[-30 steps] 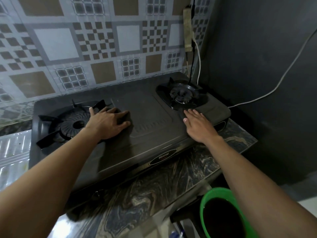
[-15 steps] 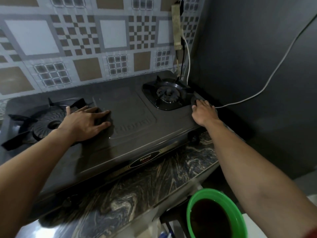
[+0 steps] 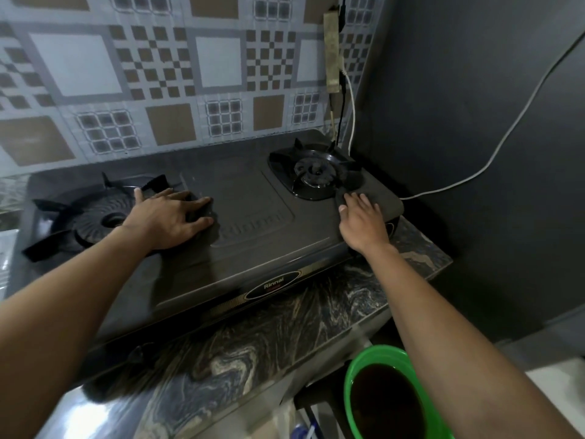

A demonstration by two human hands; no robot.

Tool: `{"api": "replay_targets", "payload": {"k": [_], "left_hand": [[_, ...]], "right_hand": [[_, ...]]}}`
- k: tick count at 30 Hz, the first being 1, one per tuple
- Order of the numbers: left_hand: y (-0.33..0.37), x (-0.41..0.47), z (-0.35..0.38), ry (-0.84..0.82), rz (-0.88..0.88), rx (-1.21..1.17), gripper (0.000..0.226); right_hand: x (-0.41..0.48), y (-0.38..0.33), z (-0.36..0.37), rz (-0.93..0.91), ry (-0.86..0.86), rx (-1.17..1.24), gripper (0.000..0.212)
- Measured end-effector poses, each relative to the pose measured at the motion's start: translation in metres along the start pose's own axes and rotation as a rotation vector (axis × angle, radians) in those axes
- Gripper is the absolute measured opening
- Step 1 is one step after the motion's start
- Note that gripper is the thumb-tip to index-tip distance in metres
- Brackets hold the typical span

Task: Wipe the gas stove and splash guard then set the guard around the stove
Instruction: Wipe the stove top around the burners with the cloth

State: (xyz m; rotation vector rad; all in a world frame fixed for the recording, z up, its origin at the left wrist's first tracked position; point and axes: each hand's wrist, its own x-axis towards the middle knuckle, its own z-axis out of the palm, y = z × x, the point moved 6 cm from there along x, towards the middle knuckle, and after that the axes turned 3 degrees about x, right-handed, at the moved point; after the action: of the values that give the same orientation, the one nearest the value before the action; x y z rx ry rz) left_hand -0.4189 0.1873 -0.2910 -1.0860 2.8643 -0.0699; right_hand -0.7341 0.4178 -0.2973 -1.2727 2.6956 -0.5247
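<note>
the gas stove (image 3: 253, 236) sits on the swirly counter (image 3: 285, 337) by the tiled wall (image 3: 158, 74), with the left hand (image 3: 164, 217) flat beside the left burner (image 3: 95, 217) and the right hand (image 3: 362, 220) pressing a dark cloth (image 3: 348, 193), fingers spread.

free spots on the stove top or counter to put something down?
Bare: the stove panel between the left hand and the right hand, and the counter strip in front of the stove. Crowded: the left burner, the right burner, and the back right corner with the cables.
</note>
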Motion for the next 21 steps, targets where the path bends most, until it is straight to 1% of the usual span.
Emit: {"api": "replay_targets", "payload": {"k": [2, 8, 13, 19, 21], "left_hand": [[0.001, -0.001, -0.001, 0.007, 0.0, 0.005, 0.077], [0.008, -0.006, -0.005, -0.071, -0.029, -0.016, 0.07], [0.0, -0.031, -0.015, 0.015, -0.03, -0.103, 0.062], [-0.043, -0.073, -0.018, 0.098, -0.039, -0.083, 0.061], [-0.06, -0.087, -0.013, 0.081, -0.049, -0.073, 0.062]], "right_hand": [[-0.015, -0.024, 0.01, -0.065, -0.002, 0.006, 0.052], [-0.042, -0.09, 0.034, -0.248, -0.041, 0.006, 0.051], [-0.045, -0.107, 0.041, -0.26, -0.052, -0.019, 0.052], [-0.059, -0.133, 0.051, -0.278, -0.069, -0.044, 0.052], [-0.066, -0.149, 0.056, -0.289, -0.09, -0.039, 0.052]]}}
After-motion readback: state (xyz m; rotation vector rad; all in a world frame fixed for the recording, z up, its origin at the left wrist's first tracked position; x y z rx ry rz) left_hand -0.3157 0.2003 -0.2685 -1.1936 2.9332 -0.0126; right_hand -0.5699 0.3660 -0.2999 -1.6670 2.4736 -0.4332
